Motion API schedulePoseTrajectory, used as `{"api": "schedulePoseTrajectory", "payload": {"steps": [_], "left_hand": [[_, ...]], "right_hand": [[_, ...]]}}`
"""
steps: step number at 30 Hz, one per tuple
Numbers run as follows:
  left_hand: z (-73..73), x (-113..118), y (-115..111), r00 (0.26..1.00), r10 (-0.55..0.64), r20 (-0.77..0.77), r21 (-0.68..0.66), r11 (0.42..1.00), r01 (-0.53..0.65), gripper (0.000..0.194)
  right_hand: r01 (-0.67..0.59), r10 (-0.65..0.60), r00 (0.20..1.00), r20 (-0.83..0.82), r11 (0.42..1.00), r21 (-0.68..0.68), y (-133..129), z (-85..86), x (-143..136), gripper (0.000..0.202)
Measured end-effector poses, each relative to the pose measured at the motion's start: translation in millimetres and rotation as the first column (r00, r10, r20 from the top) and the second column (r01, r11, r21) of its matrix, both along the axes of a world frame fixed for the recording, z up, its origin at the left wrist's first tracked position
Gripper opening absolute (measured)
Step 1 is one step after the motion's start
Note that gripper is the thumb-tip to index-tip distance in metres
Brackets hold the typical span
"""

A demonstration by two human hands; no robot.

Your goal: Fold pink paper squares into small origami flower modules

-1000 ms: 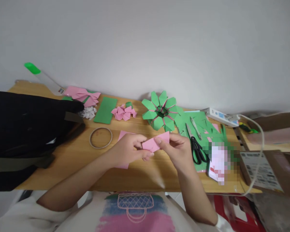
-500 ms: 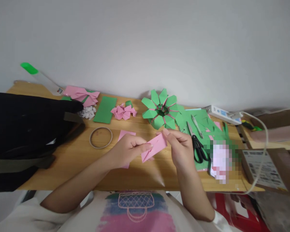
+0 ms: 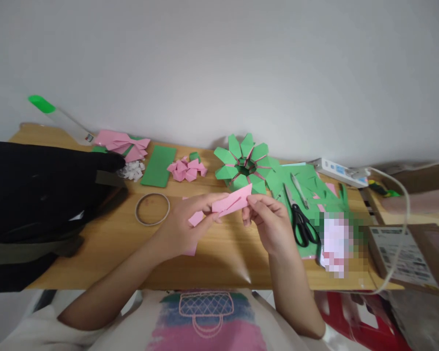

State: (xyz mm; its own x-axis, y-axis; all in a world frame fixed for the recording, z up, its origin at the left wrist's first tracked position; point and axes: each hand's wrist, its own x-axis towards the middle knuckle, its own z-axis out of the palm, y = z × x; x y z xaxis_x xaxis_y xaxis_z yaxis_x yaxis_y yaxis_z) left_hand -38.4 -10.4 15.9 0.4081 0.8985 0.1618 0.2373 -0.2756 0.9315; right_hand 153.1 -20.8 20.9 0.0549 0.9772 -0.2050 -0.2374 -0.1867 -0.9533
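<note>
A folded pink paper [image 3: 232, 201] is held up above the middle of the wooden table. My left hand [image 3: 185, 224] pinches its left end between thumb and fingers. At its right end, the thumb and fingertips of my right hand [image 3: 269, 217] grip the corner. Beneath my left hand lies a flat pink sheet [image 3: 190, 248], partly covered. Just behind the hands stands a ring of green folded pieces with pink edges [image 3: 259, 168]. A pile of small pink folded pieces [image 3: 187, 169] sits to its left.
A tape roll [image 3: 152, 209] and green card [image 3: 158, 166] lie left, near a black bag [image 3: 40, 209]. Black-handled scissors [image 3: 303, 226], a craft knife [image 3: 299, 190] and green scraps are right. Beyond them are a power strip [image 3: 340, 171], its cable and a cardboard box [image 3: 420, 253].
The folded pink paper has risen and turned in my hands. My left fingers have moved behind its left end, and my right hand has shifted slightly lower on the right end.
</note>
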Motion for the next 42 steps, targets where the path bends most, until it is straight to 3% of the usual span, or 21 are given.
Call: {"api": "schedulePoseTrajectory", "payload": {"steps": [4,8,11,14,18,22,24,27,30,31,33,35,39,42], "left_hand": [[-2.4,-2,2,0.982,0.082,-0.172,0.237,0.971,-0.04,0.029],[-2.2,-4,4,0.955,0.064,-0.289,0.404,0.913,0.06,0.029],[-0.3,-6,4,0.947,0.038,-0.319,0.441,0.89,0.113,0.03],[1.8,-7,2,0.967,0.046,-0.25,0.376,0.925,0.053,0.029],[2.3,-7,1,0.996,0.027,-0.082,0.1,0.995,-0.019,0.033],[1.4,-4,4,0.998,0.053,0.034,-0.147,0.988,-0.048,0.035],[1.9,-1,5,0.993,0.11,0.034,-0.177,0.979,-0.102,0.029],[2.4,4,7,0.983,0.178,0.047,-0.112,0.979,-0.172,0.017],[1.0,7,8,0.969,0.227,0.1,-0.053,0.974,-0.222,0.015],[0.5,8,9,0.963,0.242,0.115,-0.059,0.97,-0.237,0.015],[0.2,9,11,0.955,0.271,0.123,-0.11,0.96,-0.258,0.016],[0.7,9,13,0.951,0.286,0.119,-0.172,0.949,-0.264,0.018],[2.6,10,16,0.958,0.26,0.124,-0.226,0.947,-0.228,0.021],[2.8,9,18,0.962,0.248,0.117,-0.227,0.949,-0.218,0.024]], "right_hand": [[-0.041,0.041,0.999,-0.012,0.999,-0.032,-1,1.1,0,0.024],[-0.117,0.117,0.993,-0.006,0.991,-0.059,0,2.9,2,0.03],[-0.174,0.171,0.985,-0.037,0.98,-0.096,1,3.8,5,0.025],[-0.245,0.239,0.969,-0.063,0.961,-0.125,2,2.9,8,0.016],[-0.294,0.293,0.956,-0.024,0.951,-0.094,1,-0.1,10,0.017],[-0.28,0.281,0.958,0.056,0.96,-0.021,-3,-3.2,8,0.018],[-0.277,0.274,0.955,0.117,0.961,0.01,-6,-5.1,8,0.015],[-0.289,0.265,0.932,0.249,0.955,0.065,-9,-8.6,8,0.012],[-0.239,0.121,0.878,0.463,0.949,0.206,-11,-11.1,7,0.007],[-0.212,0.035,0.846,0.532,0.937,0.276,-11,-11.4,6,0.016],[-0.198,-0.146,0.757,0.636,0.878,0.437,-12,-11.3,6,0.04],[-0.274,-0.282,0.647,0.708,0.781,0.561,-11,-10.5,6,0.051],[-0.482,-0.467,0.392,0.793,0.63,0.609,-11,-8.7,7,0.034],[-0.516,-0.559,0.328,0.762,0.57,0.64,-13,-7.6,7,0.025]]}}
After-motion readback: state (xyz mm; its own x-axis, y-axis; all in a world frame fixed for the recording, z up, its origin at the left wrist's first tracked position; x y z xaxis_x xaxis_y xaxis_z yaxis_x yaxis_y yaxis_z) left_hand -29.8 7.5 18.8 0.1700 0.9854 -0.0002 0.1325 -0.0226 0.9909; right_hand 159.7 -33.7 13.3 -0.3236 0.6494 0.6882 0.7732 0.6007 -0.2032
